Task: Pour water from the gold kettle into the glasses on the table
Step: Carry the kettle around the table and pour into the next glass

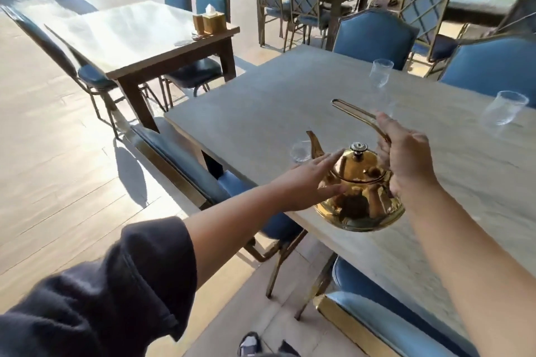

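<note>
- The gold kettle (359, 191) is being held at the near-left edge of the counter (261, 101); whether its base is resting on the surface or is raised just above it cannot be told.
- The kettle's handle (356, 113) is being gripped by the right hand (406, 159), whose fingers are being closed around the handle's right-hand end, close to the lid knob (358, 148).
- The left hand (307, 180) is being kept open and flat, fingers extended, against the left side of the kettle body; nothing is being grasped by it.
- The spout (314, 145) is being pointed away and to the left, toward a small glass (301, 151) that is standing just beside it near the counter edge.
- A second glass (380, 74) is being shown at the far side of the counter, and a third glass (504, 113) at the right; both are well apart from the kettle and appear clear. Their contents cannot be told.
- A dark sleeve (116, 284) is being worn pushed up on the left forearm.
- Blue-cushioned chairs (374, 35) are being seen around the counter, and a neighbouring table (130, 35) is carrying a gold tissue box (213, 22).
</note>
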